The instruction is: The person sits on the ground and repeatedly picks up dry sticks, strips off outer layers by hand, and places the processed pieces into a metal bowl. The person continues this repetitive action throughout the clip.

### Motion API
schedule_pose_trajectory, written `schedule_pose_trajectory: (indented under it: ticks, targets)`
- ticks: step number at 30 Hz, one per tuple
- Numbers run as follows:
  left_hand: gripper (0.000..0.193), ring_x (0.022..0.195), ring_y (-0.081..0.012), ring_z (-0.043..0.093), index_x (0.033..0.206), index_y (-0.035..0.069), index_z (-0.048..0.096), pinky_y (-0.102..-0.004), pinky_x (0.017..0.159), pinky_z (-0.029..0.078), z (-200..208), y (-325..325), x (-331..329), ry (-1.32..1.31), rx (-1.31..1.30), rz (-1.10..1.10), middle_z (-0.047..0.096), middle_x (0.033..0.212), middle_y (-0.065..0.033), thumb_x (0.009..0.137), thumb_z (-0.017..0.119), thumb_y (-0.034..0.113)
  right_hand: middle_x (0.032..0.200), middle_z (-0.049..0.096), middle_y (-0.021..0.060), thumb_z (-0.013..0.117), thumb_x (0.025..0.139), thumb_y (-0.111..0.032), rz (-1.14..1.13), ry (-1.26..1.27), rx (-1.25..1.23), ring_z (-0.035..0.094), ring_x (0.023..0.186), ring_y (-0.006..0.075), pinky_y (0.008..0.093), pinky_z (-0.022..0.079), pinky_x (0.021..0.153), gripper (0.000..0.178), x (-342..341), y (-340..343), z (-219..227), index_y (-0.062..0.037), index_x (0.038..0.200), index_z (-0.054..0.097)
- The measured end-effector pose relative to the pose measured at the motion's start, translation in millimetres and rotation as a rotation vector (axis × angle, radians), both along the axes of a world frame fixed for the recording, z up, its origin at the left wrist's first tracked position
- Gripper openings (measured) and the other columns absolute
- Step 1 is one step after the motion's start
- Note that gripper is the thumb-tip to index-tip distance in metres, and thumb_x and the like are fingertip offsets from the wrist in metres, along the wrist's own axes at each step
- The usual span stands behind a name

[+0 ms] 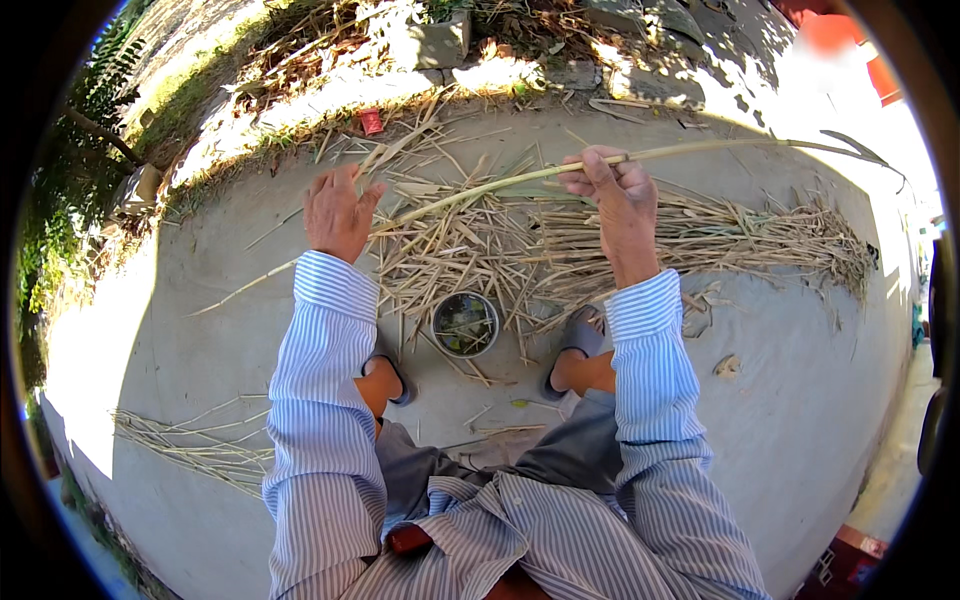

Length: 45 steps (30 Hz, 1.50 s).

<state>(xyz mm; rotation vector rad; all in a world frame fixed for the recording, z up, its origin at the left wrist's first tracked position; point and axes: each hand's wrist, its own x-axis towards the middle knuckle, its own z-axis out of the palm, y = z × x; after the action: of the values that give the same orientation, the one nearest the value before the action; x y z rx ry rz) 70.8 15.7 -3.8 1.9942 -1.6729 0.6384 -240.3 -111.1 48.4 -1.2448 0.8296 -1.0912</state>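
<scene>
A long, pale green-yellow stalk [480, 188] runs slantwise across in front of me. My right hand [622, 205] pinches it between thumb and fingers, and its thin leafy tip reaches far out to the right. On the left, my left hand [340, 212] hovers beside the stalk with its thumb spread from the bent fingers; nothing clear shows in its grip. The stalk's thin end passes by the left wrist and comes out at lower left. Beneath, cut stalk pieces and peeled husks [455, 250] lie heaped on the concrete.
A round metal bowl of dark liquid [465, 325] stands between my feet. To the right lies a bundle of dry stalks [720, 235]. Several thin stripped stems [200, 445] rest at lower left. A small red cup [371, 121] sits beyond the heap, near stone blocks [432, 42].
</scene>
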Motion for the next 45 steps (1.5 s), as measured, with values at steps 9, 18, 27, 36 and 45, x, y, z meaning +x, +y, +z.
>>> schedule_pose_trajectory:
  ticks: [9,18,27,36,45]
  targets:
    - [0.021,0.087,-0.0267,0.06,0.084,0.009,0.064,-0.0427,0.078,0.041,33,-9,-41,0.252,0.352,-0.248,0.066,0.082,-0.0085,0.075,0.072,0.026,0.094,0.068,0.0131,0.066,0.09,-0.025,0.056,-0.064,0.004,0.068,0.082,0.0177,0.0265,0.057,0.067,0.029,14,8,-3,0.0005,0.101,0.062]
    - [0.029,0.091,-0.0279,0.06,0.093,0.009,0.066,-0.042,0.082,0.039,29,-6,-44,0.364,0.079,-0.362,0.067,0.091,-0.0085,0.072,0.075,0.026,0.094,0.068,0.0132,0.064,0.091,-0.027,0.032,-0.123,0.104,0.067,0.081,0.0166,0.0252,0.055,0.069,0.032,15,12,-6,0.0028,0.103,0.06]
    - [0.02,0.08,-0.028,0.061,0.09,0.008,0.065,-0.0415,0.067,0.045,29,-21,-69,0.588,0.13,-0.499,0.065,0.077,-0.0087,0.077,0.072,0.022,0.091,0.067,0.0121,0.065,0.09,-0.022,0.119,-0.023,0.127,0.066,0.081,0.0152,0.0246,0.053,0.069,0.028,45,33,-12,0.0031,0.102,0.062]
    - [0.017,0.071,-0.0196,0.062,0.088,0.002,0.066,-0.0343,0.062,0.048,38,-21,-73,0.892,0.169,-0.503,0.067,0.076,-0.0078,0.082,0.071,0.017,0.092,0.067,0.012,0.067,0.088,-0.015,0.215,-0.037,0.037,0.067,0.081,0.0173,0.0254,0.053,0.066,0.025,53,35,-21,0.0026,0.103,0.058]
    - [0.024,0.075,-0.0203,0.062,0.092,0.001,0.066,-0.0337,0.063,0.047,29,-1,4,0.525,-0.118,-0.116,0.066,0.079,-0.0095,0.086,0.067,0.025,0.095,0.067,0.0148,0.062,0.092,-0.012,0.146,-0.033,0.166,0.069,0.083,0.02,0.0252,0.056,0.07,0.019,39,29,-11,0.0032,0.101,0.057]
